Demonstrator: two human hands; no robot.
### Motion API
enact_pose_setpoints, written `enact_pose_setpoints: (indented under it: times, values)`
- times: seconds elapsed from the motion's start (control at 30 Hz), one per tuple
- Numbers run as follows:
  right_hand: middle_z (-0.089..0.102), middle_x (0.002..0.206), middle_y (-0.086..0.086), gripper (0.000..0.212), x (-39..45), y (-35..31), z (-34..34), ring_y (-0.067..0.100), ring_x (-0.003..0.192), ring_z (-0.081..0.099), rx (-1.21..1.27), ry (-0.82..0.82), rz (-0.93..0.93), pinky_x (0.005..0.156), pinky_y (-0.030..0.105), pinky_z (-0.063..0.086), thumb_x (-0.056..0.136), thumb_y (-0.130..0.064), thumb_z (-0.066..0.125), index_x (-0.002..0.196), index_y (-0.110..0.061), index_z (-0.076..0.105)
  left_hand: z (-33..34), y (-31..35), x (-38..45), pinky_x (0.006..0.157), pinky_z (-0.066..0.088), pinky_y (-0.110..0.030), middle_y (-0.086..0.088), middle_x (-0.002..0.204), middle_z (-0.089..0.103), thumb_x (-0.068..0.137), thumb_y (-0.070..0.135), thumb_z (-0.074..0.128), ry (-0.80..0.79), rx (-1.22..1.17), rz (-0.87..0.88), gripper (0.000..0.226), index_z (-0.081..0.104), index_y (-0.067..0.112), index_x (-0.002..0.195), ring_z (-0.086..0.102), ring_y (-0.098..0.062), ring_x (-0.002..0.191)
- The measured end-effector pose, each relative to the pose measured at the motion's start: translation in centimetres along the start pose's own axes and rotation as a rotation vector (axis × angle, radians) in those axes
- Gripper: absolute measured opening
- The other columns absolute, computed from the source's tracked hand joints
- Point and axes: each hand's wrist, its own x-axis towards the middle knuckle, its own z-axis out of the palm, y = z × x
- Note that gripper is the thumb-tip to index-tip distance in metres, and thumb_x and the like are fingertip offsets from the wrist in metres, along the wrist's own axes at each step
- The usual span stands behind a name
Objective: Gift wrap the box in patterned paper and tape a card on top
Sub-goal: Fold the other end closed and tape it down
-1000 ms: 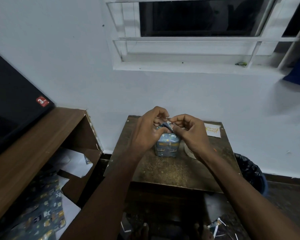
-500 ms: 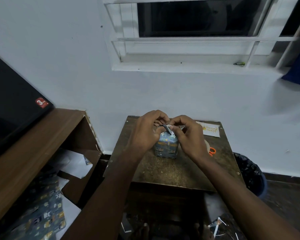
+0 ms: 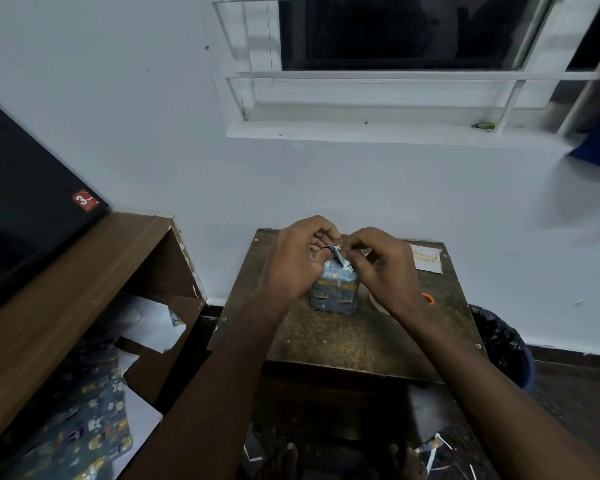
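Our left hand and right hand pinch the folded paper flap atop the small blue patterned wrapped box on the brown worktop.

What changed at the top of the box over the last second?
Little changed: both hands, left hand and right hand, keep pinching the paper flap on the wrapped box, folding it a bit tighter. The box, card and table stayed put.

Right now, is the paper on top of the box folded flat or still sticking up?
Sticking up: a pointed paper flap stands above the box, pinched by left hand and right hand.
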Motion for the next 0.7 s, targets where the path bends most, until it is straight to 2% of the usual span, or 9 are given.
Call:
enact_pose_setpoints:
  times: [0.1, 0.3, 0.4, 0.57, 0.7]
  values:
    - [0.073, 0.092, -0.001, 0.017, -0.04, 0.02, 0.32, 0.015, 0.086, 0.067, -0.046, 0.011, -0.059, 0.072, 0.032, 0.054, 0.087, 0.005, 0.073, 0.095, -0.009, 0.077, 0.01, -0.11, 0.14, 0.075, 0.053, -0.011, 0.008, 0.093, 0.071, 0.085, -0.006, 0.079, -0.007, -0.004, 0.001, 0.029, 0.072, 0.016, 0.102, 0.068, -0.001, 0.089]
    - [0.074, 0.094, -0.002, 0.014, 0.04, -0.02, 0.22, 0.013, 0.088, 0.067, -0.045, 0.012, -0.034, 0.074, 0.035, 0.055, 0.089, 0.001, 0.074, 0.096, -0.01, 0.078, -0.1, -0.26, 0.25, 0.076, 0.055, -0.012, 0.006, 0.094, 0.072, 0.085, -0.007, 0.079, -0.02, -0.008, 0.014, 0.029, 0.073, 0.015, 0.103, 0.067, -0.002, 0.091]
    - [0.073, 0.094, -0.002, 0.014, 0.15, -0.23, 0.07, 0.013, 0.09, 0.066, -0.048, -0.017, -0.067, 0.073, 0.028, 0.052, 0.089, 0.001, 0.073, 0.096, -0.011, 0.077, -0.06, -0.45, 0.33, 0.076, 0.056, -0.015, 0.006, 0.094, 0.072, 0.084, -0.008, 0.078, -0.018, -0.002, 0.02, 0.03, 0.073, 0.015, 0.102, 0.067, -0.002, 0.089]
    - [0.07, 0.096, -0.004, 0.018, 0.01, -0.21, 0.11, 0.01, 0.091, 0.065, -0.014, -0.045, -0.016, 0.07, 0.021, 0.049, 0.087, 0.004, 0.072, 0.093, -0.013, 0.073, 0.04, -0.55, 0.42, 0.076, 0.056, -0.014, 0.007, 0.094, 0.073, 0.085, -0.005, 0.079, -0.018, -0.005, 0.001, 0.028, 0.073, 0.015, 0.103, 0.069, -0.002, 0.087]
    - [0.071, 0.099, -0.001, 0.022, -0.42, 0.1, -0.26, 0.014, 0.094, 0.068, 0.1, 0.042, 0.071, 0.062, 0.032, 0.055, 0.082, 0.009, 0.071, 0.089, -0.012, 0.071, 0.1, -0.72, 0.41, 0.074, 0.057, -0.013, 0.007, 0.094, 0.072, 0.085, -0.003, 0.081, 0.002, -0.035, -0.039, 0.027, 0.073, 0.014, 0.104, 0.07, -0.004, 0.087]
